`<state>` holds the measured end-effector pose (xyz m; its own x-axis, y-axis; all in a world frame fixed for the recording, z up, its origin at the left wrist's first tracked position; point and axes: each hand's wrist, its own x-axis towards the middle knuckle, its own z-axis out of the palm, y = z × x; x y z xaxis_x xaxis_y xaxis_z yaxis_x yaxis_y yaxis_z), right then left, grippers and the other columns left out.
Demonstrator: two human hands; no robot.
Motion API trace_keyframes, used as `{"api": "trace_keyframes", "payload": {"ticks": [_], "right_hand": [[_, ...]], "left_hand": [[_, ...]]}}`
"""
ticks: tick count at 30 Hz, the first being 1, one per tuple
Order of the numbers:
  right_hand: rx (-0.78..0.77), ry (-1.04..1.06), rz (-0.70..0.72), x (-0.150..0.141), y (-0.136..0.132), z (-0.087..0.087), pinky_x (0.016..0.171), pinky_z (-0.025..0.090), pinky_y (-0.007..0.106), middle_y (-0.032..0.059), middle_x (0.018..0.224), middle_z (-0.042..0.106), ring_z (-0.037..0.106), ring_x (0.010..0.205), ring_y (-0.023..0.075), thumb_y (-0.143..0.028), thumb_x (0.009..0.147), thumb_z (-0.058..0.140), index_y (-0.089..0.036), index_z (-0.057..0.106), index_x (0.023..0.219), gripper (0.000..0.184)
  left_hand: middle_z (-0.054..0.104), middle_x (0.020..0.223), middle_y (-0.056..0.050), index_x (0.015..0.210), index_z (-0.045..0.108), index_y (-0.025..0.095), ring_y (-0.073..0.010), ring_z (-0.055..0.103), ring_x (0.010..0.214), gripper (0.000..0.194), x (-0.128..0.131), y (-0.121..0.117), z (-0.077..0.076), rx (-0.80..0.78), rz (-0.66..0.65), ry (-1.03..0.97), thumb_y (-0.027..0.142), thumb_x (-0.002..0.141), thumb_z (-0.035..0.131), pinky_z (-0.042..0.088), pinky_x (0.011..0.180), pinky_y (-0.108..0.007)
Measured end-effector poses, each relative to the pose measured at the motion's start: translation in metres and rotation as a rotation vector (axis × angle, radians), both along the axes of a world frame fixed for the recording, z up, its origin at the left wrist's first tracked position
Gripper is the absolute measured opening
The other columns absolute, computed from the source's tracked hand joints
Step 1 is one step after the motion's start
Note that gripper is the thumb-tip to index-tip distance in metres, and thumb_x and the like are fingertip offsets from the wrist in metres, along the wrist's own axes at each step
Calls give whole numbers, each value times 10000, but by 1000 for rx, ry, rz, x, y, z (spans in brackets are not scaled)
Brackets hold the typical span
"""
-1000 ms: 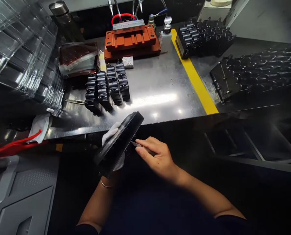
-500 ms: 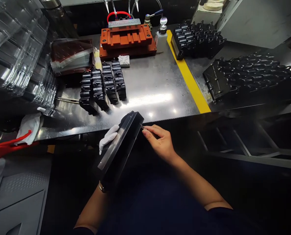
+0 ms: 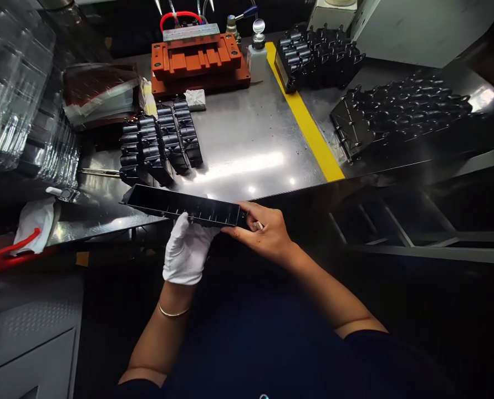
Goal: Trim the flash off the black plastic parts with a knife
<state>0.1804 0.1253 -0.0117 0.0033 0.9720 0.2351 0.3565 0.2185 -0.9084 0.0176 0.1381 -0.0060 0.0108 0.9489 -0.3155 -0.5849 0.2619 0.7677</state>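
The long black part [image 3: 180, 206], which a second ago slanted steeply up to your right, has swung round to lie nearly level across in front of you, its right end now gripped between the thumb and fingers of your right hand [image 3: 267, 228]. Your white-gloved left hand [image 3: 186, 249], largely hidden behind the part before, has come into view below its middle, thumb at the near edge. A thin blade pointed out from your right fingertips earlier; now a small pale end [image 3: 258, 225] shows among your curled fingers.
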Motion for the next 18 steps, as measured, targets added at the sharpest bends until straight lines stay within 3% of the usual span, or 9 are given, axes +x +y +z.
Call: {"api": "trace_keyframes", "payload": {"ticks": [4, 7, 10, 14, 18], "right_hand": [[-10, -110, -62, -8, -6, -5, 689, 492, 285, 48, 852, 681, 613, 704, 158, -580, 811, 667, -212, 671, 1097, 466], [-124, -67, -12, -6, -13, -6, 727, 501, 302, 38, 918, 676, 644, 780, 171, -523, 910, 538, -236, 592, 1180, 398], [-206, 79, 28, -9, -20, -9, 674, 486, 274, 6, 835, 657, 621, 731, 143, -437, 946, 494, -231, 601, 1052, 255], [-224, 297, -14, -21, -24, -15, 615, 472, 236, -5, 780, 641, 585, 681, 114, -431, 916, 563, -205, 610, 907, 230], [-195, 333, -82, -28, -26, -18, 672, 495, 249, 8, 826, 668, 618, 738, 125, -407, 906, 593, -205, 622, 915, 204]], "left_hand": [[736, 1067, 18, 942, 703, 245, -203, 656, 1098, 314, 18, 10, 9, 11, 226, -14, 279, 660, 836, 547, 934, -307], [726, 1076, 34, 985, 697, 269, -204, 666, 1089, 304, 25, 9, 8, 135, 359, 76, 252, 703, 807, 562, 933, -330], [718, 1068, 60, 1017, 681, 299, -191, 654, 1128, 323, 29, 2, 3, 309, 511, 240, 210, 729, 798, 547, 983, -343], [715, 1065, 48, 1027, 661, 276, -189, 643, 1154, 321, 32, -6, 0, 324, 551, 388, 234, 737, 793, 519, 1031, -355], [705, 1087, 34, 1018, 650, 264, -206, 609, 1204, 345, 34, -10, 4, 313, 531, 394, 265, 711, 807, 507, 1041, -356]]}}
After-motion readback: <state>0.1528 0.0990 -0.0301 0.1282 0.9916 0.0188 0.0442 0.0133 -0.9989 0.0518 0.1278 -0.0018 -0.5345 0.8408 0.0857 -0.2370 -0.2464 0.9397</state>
